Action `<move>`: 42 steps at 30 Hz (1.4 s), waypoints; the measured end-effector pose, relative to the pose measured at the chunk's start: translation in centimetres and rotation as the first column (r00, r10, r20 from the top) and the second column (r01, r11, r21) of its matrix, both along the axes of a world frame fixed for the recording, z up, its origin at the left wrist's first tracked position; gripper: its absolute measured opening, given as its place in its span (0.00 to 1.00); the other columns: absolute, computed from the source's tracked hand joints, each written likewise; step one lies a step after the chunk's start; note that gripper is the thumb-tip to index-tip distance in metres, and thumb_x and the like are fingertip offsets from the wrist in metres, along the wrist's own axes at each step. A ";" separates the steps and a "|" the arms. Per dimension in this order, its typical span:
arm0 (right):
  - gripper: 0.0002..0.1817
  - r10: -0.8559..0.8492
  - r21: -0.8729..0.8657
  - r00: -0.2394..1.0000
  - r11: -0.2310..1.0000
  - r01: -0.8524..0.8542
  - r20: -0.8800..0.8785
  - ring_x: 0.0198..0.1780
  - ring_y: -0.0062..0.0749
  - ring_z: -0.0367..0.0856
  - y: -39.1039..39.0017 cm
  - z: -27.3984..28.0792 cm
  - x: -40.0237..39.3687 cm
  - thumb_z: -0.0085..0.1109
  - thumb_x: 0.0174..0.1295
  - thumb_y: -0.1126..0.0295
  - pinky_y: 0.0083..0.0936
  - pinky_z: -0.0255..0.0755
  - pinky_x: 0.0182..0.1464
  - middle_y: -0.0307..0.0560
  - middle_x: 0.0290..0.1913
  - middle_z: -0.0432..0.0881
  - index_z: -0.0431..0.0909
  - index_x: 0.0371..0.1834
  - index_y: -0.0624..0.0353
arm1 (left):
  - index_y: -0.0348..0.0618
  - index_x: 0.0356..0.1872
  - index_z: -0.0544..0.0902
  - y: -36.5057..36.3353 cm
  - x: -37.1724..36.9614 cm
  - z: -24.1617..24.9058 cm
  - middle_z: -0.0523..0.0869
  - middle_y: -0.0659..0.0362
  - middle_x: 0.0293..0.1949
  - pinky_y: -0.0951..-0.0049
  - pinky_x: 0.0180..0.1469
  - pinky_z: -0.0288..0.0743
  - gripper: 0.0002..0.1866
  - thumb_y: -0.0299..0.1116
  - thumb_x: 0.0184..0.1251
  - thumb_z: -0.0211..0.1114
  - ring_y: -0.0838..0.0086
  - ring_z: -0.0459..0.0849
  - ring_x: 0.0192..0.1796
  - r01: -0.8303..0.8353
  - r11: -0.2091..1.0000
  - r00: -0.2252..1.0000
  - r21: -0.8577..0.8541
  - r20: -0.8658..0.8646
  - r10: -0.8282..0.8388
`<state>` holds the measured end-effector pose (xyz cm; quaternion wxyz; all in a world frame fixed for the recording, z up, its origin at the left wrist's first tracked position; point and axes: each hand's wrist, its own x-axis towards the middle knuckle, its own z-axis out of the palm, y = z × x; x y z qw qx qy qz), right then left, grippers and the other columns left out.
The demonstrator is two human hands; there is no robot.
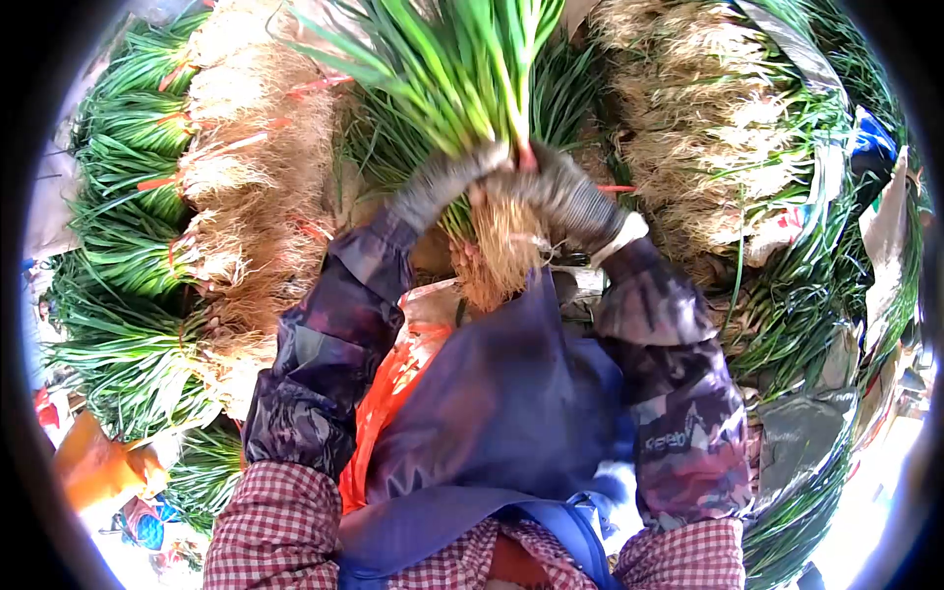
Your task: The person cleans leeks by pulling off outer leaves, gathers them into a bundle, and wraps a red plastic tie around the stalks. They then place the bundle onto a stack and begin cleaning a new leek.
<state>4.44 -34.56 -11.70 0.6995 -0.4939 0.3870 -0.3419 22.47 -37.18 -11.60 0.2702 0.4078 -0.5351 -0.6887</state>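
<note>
Both hands wear grey gloves and meet around a bunch of green-leaved plants at the top centre. My left hand is closed on the bunch from the left side. From the right, my right hand wraps round the same bunch, beside a bit of red tie at its middle. Long green leaves spread upward above the hands. Pale brown roots hang below them, over the top of a blue apron. The fingertips are partly hidden and blurred.
Tied bunches are stacked at the left, roots facing inward. Another root pile stands at the right, with loose green leaves below it. Red-orange material lies beside the apron. An orange bag is at the lower left.
</note>
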 end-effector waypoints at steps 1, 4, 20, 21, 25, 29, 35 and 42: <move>0.28 -0.029 0.042 0.994 0.999 0.034 -0.109 0.50 0.31 0.79 1.0 -3.2 0.3 0.65 0.59 0.55 0.29 0.74 0.52 0.47 0.51 0.80 0.71 0.57 0.61 | 0.43 0.44 0.80 0.6 0.2 -4.7 0.82 0.64 0.30 0.83 0.22 0.69 0.22 0.52 0.62 0.63 0.82 0.76 0.23 0.035 0.999 0.998 0.029 0.047 -0.036; 0.34 0.014 0.083 0.834 0.996 0.038 -0.551 0.52 0.41 0.79 4.8 -12.8 1.6 0.70 0.50 0.55 0.34 0.73 0.54 0.52 0.52 0.79 0.69 0.57 0.60 | 0.47 0.41 0.80 3.4 0.7 -13.2 0.80 0.67 0.28 0.83 0.20 0.65 0.22 0.56 0.60 0.63 0.83 0.73 0.20 0.173 0.971 0.966 0.163 0.165 -0.200; 0.63 -0.034 0.030 0.359 0.985 0.170 -0.933 0.64 0.64 0.62 7.6 -14.0 3.6 0.73 0.37 0.42 0.48 0.64 0.61 0.67 0.64 0.62 0.45 0.72 0.60 | 0.44 0.40 0.82 6.1 1.9 -18.7 0.82 0.66 0.27 0.82 0.22 0.66 0.21 0.49 0.54 0.71 0.84 0.75 0.22 -0.113 0.868 0.917 0.483 0.387 -0.096; 0.64 -0.053 0.011 0.342 0.983 0.182 -0.938 0.64 0.64 0.63 7.7 -14.1 3.5 0.73 0.36 0.41 0.48 0.64 0.61 0.67 0.65 0.61 0.44 0.72 0.61 | 0.43 0.39 0.83 6.8 1.8 -18.2 0.81 0.65 0.24 0.80 0.22 0.67 0.22 0.52 0.54 0.71 0.83 0.75 0.20 -0.143 0.890 0.952 0.434 0.305 0.004; 0.70 -0.090 0.001 0.382 0.973 0.230 -0.920 0.64 0.63 0.62 7.8 -13.8 3.6 0.74 0.33 0.39 0.49 0.61 0.63 0.69 0.66 0.59 0.40 0.72 0.67 | 0.41 0.53 0.74 9.4 2.6 -18.7 0.82 0.60 0.36 0.75 0.30 0.74 0.32 0.52 0.55 0.71 0.77 0.79 0.30 -0.525 0.787 0.848 0.325 0.282 0.449; 0.71 -0.141 -0.068 0.390 0.979 0.194 -0.910 0.65 0.62 0.60 7.8 -14.8 4.8 0.75 0.32 0.42 0.49 0.61 0.64 0.68 0.66 0.58 0.39 0.72 0.69 | 0.37 0.58 0.68 7.8 3.4 -20.5 0.79 0.56 0.45 0.73 0.43 0.74 0.35 0.50 0.57 0.69 0.74 0.77 0.44 -0.635 0.769 0.759 0.079 0.250 0.601; 0.62 -0.310 -0.275 0.276 0.949 0.156 -0.910 0.67 0.53 0.61 9.5 -20.6 6.2 0.69 0.39 0.50 0.50 0.55 0.64 0.62 0.69 0.55 0.40 0.73 0.65 | 0.26 0.69 0.46 4.5 -1.2 -19.0 0.73 0.39 0.56 0.62 0.61 0.68 0.62 0.59 0.46 0.74 0.58 0.74 0.59 -0.579 0.794 0.586 -0.185 0.583 0.563; 0.53 0.148 0.142 0.343 0.989 -0.044 -0.927 0.69 0.48 0.60 6.8 -17.6 3.4 0.58 0.49 0.46 0.50 0.55 0.66 0.57 0.72 0.54 0.42 0.73 0.64 | 0.35 0.71 0.34 3.4 -7.1 -18.2 0.56 0.40 0.68 0.54 0.65 0.63 0.76 0.68 0.29 0.75 0.52 0.61 0.69 -0.453 0.883 0.149 -0.122 0.966 0.210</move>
